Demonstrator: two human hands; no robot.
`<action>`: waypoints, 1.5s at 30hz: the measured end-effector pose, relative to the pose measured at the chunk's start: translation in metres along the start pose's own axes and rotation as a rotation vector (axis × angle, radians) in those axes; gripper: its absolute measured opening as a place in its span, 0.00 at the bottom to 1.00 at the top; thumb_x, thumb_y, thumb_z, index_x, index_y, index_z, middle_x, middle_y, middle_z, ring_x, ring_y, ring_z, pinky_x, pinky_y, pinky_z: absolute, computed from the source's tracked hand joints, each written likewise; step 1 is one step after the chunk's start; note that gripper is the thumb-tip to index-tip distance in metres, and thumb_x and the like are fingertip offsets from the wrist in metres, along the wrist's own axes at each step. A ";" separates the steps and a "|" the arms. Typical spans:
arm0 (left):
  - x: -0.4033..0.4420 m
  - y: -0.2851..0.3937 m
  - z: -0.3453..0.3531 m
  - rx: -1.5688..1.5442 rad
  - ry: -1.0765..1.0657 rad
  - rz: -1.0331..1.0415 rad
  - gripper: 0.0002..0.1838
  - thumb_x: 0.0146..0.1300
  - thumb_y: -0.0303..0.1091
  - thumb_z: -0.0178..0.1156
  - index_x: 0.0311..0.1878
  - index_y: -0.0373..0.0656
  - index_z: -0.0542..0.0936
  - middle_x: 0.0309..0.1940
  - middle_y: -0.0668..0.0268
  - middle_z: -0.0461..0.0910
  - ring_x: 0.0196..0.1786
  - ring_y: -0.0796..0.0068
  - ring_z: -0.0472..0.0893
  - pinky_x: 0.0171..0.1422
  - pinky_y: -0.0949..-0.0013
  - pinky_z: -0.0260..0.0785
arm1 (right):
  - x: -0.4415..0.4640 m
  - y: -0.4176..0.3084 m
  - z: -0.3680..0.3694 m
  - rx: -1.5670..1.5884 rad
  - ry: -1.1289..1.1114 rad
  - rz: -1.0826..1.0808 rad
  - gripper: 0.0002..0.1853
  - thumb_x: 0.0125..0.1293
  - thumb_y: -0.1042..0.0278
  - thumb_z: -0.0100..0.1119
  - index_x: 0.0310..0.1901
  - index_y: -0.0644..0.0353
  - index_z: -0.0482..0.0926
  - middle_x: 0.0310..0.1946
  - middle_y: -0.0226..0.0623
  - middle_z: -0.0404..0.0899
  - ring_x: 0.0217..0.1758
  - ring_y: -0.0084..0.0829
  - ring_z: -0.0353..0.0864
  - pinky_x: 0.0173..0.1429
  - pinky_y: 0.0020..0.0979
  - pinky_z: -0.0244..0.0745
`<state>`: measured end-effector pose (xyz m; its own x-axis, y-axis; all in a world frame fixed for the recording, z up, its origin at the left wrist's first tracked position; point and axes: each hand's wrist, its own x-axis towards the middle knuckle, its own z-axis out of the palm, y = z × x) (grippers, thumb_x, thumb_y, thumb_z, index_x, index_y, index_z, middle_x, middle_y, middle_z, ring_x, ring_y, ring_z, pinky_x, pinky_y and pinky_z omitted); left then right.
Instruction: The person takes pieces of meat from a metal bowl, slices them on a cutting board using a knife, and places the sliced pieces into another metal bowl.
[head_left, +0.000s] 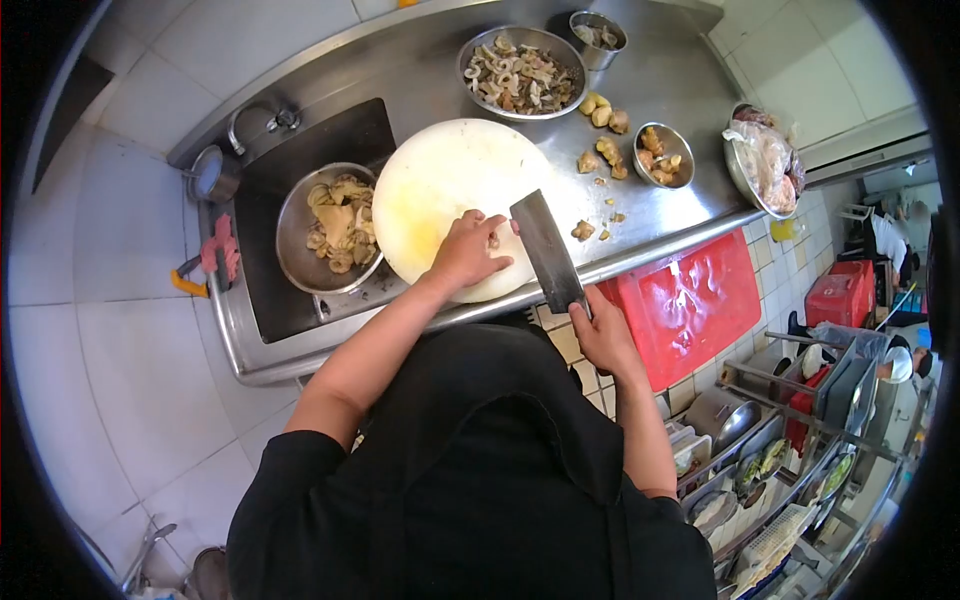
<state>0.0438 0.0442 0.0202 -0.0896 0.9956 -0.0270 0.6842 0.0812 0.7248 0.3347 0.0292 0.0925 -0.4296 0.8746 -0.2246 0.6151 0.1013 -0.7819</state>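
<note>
My right hand (606, 335) is wrapped round the handle of a cleaver (546, 248). The broad dark blade points away from me and lies over the right edge of a round white chopping board (455, 160). My left hand (468, 252) is at the board's front right part, thumb and forefinger spread apart. A small brownish spot shows between them; I cannot make out what it is. Several ginger pieces (609, 152) and scraps lie on the steel counter right of the board, beside a small steel bowl (663, 157) with more ginger in it.
A steel bowl of pale, yellowish meat (343, 222) stands in the sink (262, 268), left of the board. Behind the board are a bowl of sliced pieces (520, 75) and a steel cup (598, 40). A bagged bowl (765, 165) sits far right, above a red lid (690, 305).
</note>
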 end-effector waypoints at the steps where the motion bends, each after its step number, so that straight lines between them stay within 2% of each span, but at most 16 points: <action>1: 0.002 0.008 -0.002 0.122 -0.020 0.025 0.21 0.61 0.35 0.75 0.58 0.44 0.87 0.58 0.55 0.78 0.59 0.56 0.81 0.64 0.58 0.77 | 0.001 -0.004 -0.004 -0.004 0.002 -0.003 0.19 0.80 0.66 0.57 0.68 0.61 0.77 0.33 0.51 0.84 0.29 0.41 0.82 0.38 0.42 0.76; 3: 0.009 -0.003 0.005 0.106 -0.033 0.026 0.20 0.62 0.35 0.74 0.58 0.45 0.87 0.56 0.55 0.78 0.58 0.55 0.82 0.65 0.58 0.77 | 0.001 -0.016 -0.012 -0.031 -0.037 0.132 0.15 0.80 0.62 0.57 0.58 0.63 0.75 0.35 0.65 0.84 0.45 0.71 0.84 0.48 0.60 0.76; 8: 0.024 -0.034 0.011 0.022 -0.009 0.022 0.16 0.67 0.31 0.71 0.58 0.44 0.87 0.50 0.57 0.82 0.51 0.61 0.85 0.61 0.60 0.80 | 0.002 -0.011 -0.013 -0.040 -0.014 0.053 0.15 0.80 0.62 0.57 0.58 0.62 0.76 0.35 0.65 0.84 0.43 0.70 0.84 0.47 0.62 0.76; 11: 0.030 -0.038 0.003 -0.744 -0.167 -0.354 0.12 0.73 0.26 0.64 0.56 0.33 0.87 0.45 0.60 0.86 0.41 0.75 0.88 0.47 0.70 0.82 | 0.004 -0.017 -0.015 -0.067 -0.046 0.067 0.14 0.80 0.62 0.58 0.58 0.61 0.76 0.35 0.66 0.84 0.43 0.70 0.84 0.47 0.62 0.76; 15: 0.032 -0.028 -0.006 -0.808 -0.176 -0.437 0.12 0.74 0.27 0.63 0.56 0.33 0.87 0.48 0.60 0.84 0.41 0.74 0.88 0.48 0.71 0.83 | 0.007 -0.016 -0.010 -0.065 -0.019 0.021 0.14 0.79 0.61 0.59 0.57 0.62 0.77 0.36 0.65 0.84 0.44 0.69 0.85 0.47 0.62 0.76; 18: 0.040 -0.015 0.002 -0.593 -0.128 -0.325 0.14 0.75 0.26 0.61 0.59 0.34 0.86 0.52 0.57 0.82 0.42 0.70 0.89 0.52 0.68 0.83 | 0.012 -0.008 -0.012 -0.021 0.011 0.137 0.13 0.79 0.62 0.59 0.54 0.63 0.77 0.36 0.64 0.84 0.44 0.68 0.85 0.47 0.61 0.76; 20: 0.049 -0.021 0.019 -0.269 -0.104 0.168 0.15 0.75 0.28 0.59 0.60 0.38 0.87 0.55 0.53 0.80 0.48 0.61 0.88 0.59 0.62 0.81 | 0.015 0.013 -0.011 -0.035 0.021 0.132 0.13 0.79 0.62 0.59 0.54 0.63 0.77 0.36 0.64 0.85 0.44 0.68 0.85 0.47 0.60 0.76; 21: 0.047 0.000 0.006 0.020 -0.139 0.240 0.17 0.72 0.29 0.58 0.60 0.44 0.88 0.56 0.53 0.81 0.56 0.53 0.83 0.67 0.56 0.76 | 0.016 0.023 -0.009 -0.043 0.036 0.132 0.13 0.78 0.62 0.59 0.54 0.63 0.77 0.36 0.63 0.85 0.43 0.68 0.85 0.48 0.59 0.77; 22: 0.051 0.002 0.005 0.017 -0.136 0.241 0.17 0.72 0.29 0.58 0.60 0.44 0.88 0.56 0.53 0.81 0.56 0.53 0.83 0.67 0.56 0.76 | 0.015 0.031 -0.007 -0.047 0.036 0.131 0.13 0.78 0.62 0.59 0.54 0.63 0.77 0.36 0.63 0.85 0.43 0.68 0.85 0.48 0.59 0.77; 24: 0.061 0.004 0.003 0.240 -0.317 0.233 0.18 0.69 0.34 0.62 0.60 0.48 0.88 0.56 0.57 0.81 0.61 0.50 0.79 0.69 0.54 0.74 | 0.013 0.038 -0.004 -0.066 0.030 0.140 0.13 0.80 0.62 0.59 0.56 0.62 0.78 0.29 0.52 0.84 0.31 0.55 0.85 0.38 0.51 0.78; 25: 0.062 0.000 0.000 0.242 -0.315 0.231 0.18 0.69 0.34 0.62 0.60 0.48 0.88 0.56 0.57 0.81 0.61 0.50 0.79 0.69 0.54 0.74 | 0.011 0.038 -0.004 -0.066 0.028 0.138 0.13 0.80 0.62 0.59 0.56 0.62 0.78 0.29 0.52 0.84 0.31 0.55 0.85 0.38 0.51 0.78; 27: 0.060 -0.016 -0.013 0.211 -0.449 0.228 0.19 0.68 0.37 0.64 0.62 0.47 0.87 0.58 0.58 0.82 0.62 0.51 0.79 0.70 0.55 0.74 | 0.008 0.037 -0.004 0.235 -0.136 0.392 0.13 0.82 0.62 0.57 0.59 0.60 0.79 0.23 0.37 0.79 0.21 0.34 0.80 0.28 0.39 0.74; 28: 0.054 -0.018 -0.025 0.216 -0.452 0.226 0.19 0.68 0.37 0.64 0.62 0.47 0.87 0.58 0.58 0.82 0.62 0.51 0.79 0.70 0.55 0.74 | 0.008 0.037 0.000 0.241 -0.138 0.392 0.13 0.82 0.62 0.57 0.59 0.60 0.79 0.23 0.37 0.79 0.21 0.34 0.80 0.28 0.39 0.74; 30: 0.036 -0.022 -0.046 0.135 -0.433 0.242 0.24 0.65 0.35 0.69 0.65 0.48 0.85 0.62 0.58 0.81 0.65 0.51 0.79 0.74 0.55 0.72 | 0.008 0.041 0.010 0.364 -0.197 0.334 0.11 0.84 0.64 0.56 0.59 0.58 0.79 0.22 0.27 0.73 0.19 0.20 0.73 0.24 0.30 0.68; 36: 0.012 -0.047 -0.032 -0.007 -0.282 0.114 0.33 0.58 0.28 0.77 0.70 0.45 0.83 0.66 0.57 0.79 0.66 0.50 0.81 0.76 0.56 0.73 | 0.032 0.047 0.040 0.457 -0.375 0.283 0.12 0.85 0.65 0.54 0.63 0.59 0.76 0.24 0.28 0.72 0.19 0.22 0.71 0.24 0.30 0.68; 45: 0.027 -0.055 0.009 -0.290 0.111 0.063 0.27 0.61 0.20 0.76 0.65 0.37 0.84 0.55 0.55 0.80 0.61 0.62 0.85 0.62 0.66 0.84 | 0.058 0.017 0.040 0.541 -0.401 0.325 0.10 0.86 0.64 0.53 0.58 0.59 0.73 0.24 0.29 0.73 0.17 0.23 0.72 0.21 0.30 0.70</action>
<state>0.0102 0.0669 -0.0260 -0.1428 0.9858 0.0884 0.4575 -0.0135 0.8891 0.2936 0.0632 0.0433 -0.5538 0.5702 -0.6068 0.3855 -0.4703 -0.7938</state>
